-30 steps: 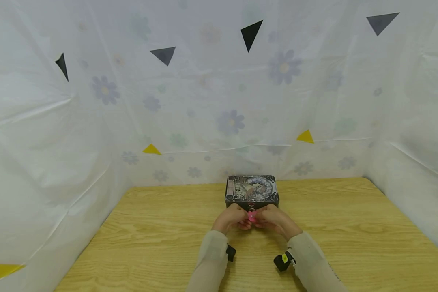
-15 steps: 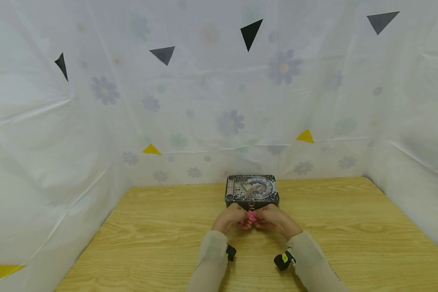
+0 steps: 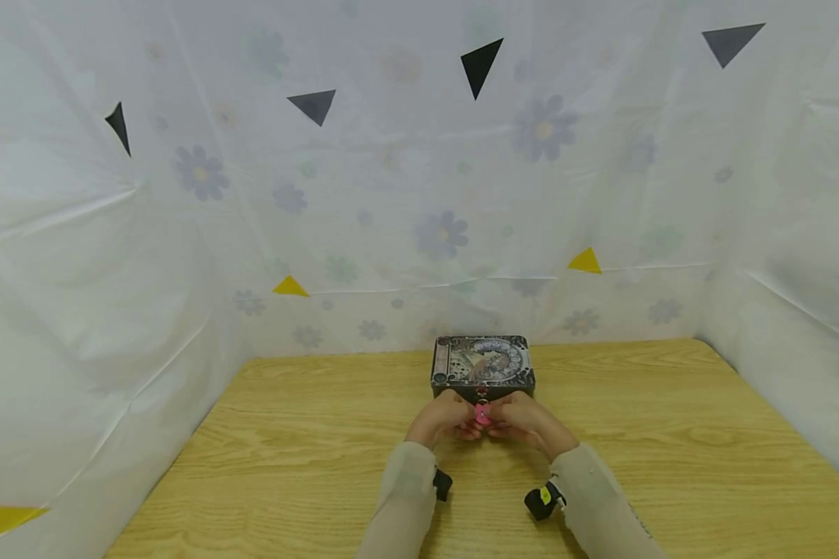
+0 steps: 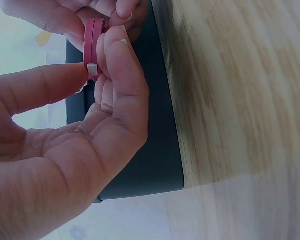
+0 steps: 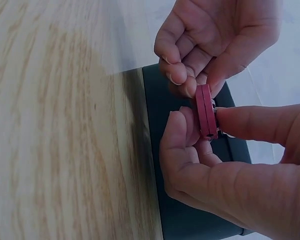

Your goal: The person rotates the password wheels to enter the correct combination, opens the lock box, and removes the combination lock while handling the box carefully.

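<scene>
A small pink padlock hangs by its metal shackle at the front of a dark, decorated box. From its left side, my left hand pinches the padlock between thumb and curled fingers. My right hand pinches the opposite side; in the right wrist view its thumb presses the face with small metal parts. A small silver piece shows on the edge of the padlock in the left wrist view. The hands hide much of the box's front, and the shackle is mostly covered.
The box stands at the back of a wood-grain table, near a white flowered curtain that rises behind and at both sides. Black straps with small devices sit at both wrists. Yellow, grey and black triangles mark the curtain.
</scene>
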### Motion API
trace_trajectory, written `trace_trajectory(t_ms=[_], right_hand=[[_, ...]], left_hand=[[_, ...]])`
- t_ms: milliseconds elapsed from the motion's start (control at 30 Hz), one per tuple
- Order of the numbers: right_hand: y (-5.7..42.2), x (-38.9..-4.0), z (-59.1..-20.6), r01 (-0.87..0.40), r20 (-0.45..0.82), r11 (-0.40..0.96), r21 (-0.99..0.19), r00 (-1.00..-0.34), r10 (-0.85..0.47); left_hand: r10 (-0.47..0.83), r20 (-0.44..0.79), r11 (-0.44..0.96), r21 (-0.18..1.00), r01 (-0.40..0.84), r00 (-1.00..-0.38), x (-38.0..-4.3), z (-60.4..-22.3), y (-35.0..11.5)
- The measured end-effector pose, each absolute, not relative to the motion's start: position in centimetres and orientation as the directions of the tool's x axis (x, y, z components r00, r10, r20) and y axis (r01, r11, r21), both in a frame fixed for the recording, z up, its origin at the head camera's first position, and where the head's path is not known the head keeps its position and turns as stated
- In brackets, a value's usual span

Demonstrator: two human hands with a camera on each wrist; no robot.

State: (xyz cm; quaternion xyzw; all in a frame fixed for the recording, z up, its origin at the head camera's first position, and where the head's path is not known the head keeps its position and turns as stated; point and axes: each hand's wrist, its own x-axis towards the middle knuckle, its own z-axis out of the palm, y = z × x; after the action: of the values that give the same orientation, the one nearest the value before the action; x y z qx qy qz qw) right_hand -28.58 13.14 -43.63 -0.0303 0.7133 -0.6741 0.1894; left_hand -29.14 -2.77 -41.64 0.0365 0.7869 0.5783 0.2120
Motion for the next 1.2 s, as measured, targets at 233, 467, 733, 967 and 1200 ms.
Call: trace_trajectory(t_ms=[233,467,733,967,1200], right_hand=[[13.09,-28.56,-43.76,0.204,-0.22,0.082,-0.975,-0.93,-0.295],[12.99,-28.49,-43.7,0.207,-0.219,0.07,-0.976,-0.935,-0.28],[13.14,-28.57,-43.57,0.217,-0.236,0.098,-0.971,-0.932,-0.276],[13.2,-28.47,-43.52,0.243,-0.26,0.092,-0.966,-0.922,-0.286],[13.31,-28.56,-43.59,0.22,-0.234,0.08,-0.972,-0.919,-0.317]], left_hand=[[0.288,-0.296,0.333,0.923,-0.194,-0.911,-29.12,-41.77,-2.66],[0.288,-0.3,0.33,0.923,-0.2,-0.909,-29.11,-41.87,-2.6],[0.291,-0.292,0.323,0.926,-0.193,-0.911,-29.17,-42.02,-2.61],[0.289,-0.29,0.324,0.926,-0.191,-0.912,-29.16,-41.92,-2.61],[0.29,-0.294,0.332,0.923,-0.193,-0.911,-29.2,-41.87,-2.63]])
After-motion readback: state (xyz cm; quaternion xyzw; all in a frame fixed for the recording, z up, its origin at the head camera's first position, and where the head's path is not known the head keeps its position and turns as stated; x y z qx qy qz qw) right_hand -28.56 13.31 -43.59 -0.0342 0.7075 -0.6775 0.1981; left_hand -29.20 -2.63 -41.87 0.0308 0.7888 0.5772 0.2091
